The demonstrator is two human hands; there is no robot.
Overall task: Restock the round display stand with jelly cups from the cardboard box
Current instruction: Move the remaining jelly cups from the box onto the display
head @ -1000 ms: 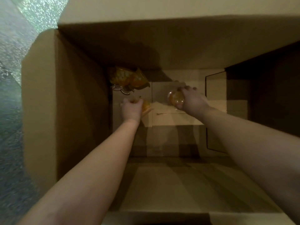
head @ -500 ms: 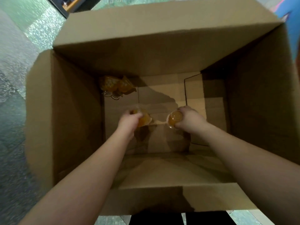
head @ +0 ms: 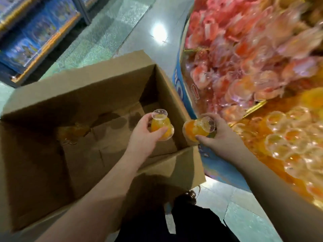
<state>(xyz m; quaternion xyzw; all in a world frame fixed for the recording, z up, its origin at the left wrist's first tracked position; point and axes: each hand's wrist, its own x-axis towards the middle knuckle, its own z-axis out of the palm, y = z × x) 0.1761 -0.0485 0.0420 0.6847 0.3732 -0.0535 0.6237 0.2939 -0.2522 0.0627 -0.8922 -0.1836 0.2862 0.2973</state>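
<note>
My left hand (head: pixel 143 135) grips an orange jelly cup (head: pixel 161 127) above the right end of the open cardboard box (head: pixel 83 88). My right hand (head: pixel 218 137) holds a second orange jelly cup (head: pixel 197 129) just past the box's right wall, beside the round display stand (head: pixel 185 91). A few orange cups (head: pixel 73 132) lie on the box floor at the left. The stand holds several pink cups (head: pixel 244 67) at the back and several orange cups (head: pixel 288 137) nearer to me.
The box stands on a pale tiled floor (head: pixel 122 28). Shelves of blue packages (head: pixel 35 32) line the far left. A gold divider (head: pixel 255 106) separates the stand's pink and orange sections. My dark trousers and a shoe (head: pixel 190 194) show below the box.
Both hands have lifted out of the box's depth with a cup each. The view has swung right, bringing the display stand into sight, and the right hand has crossed the box wall.
</note>
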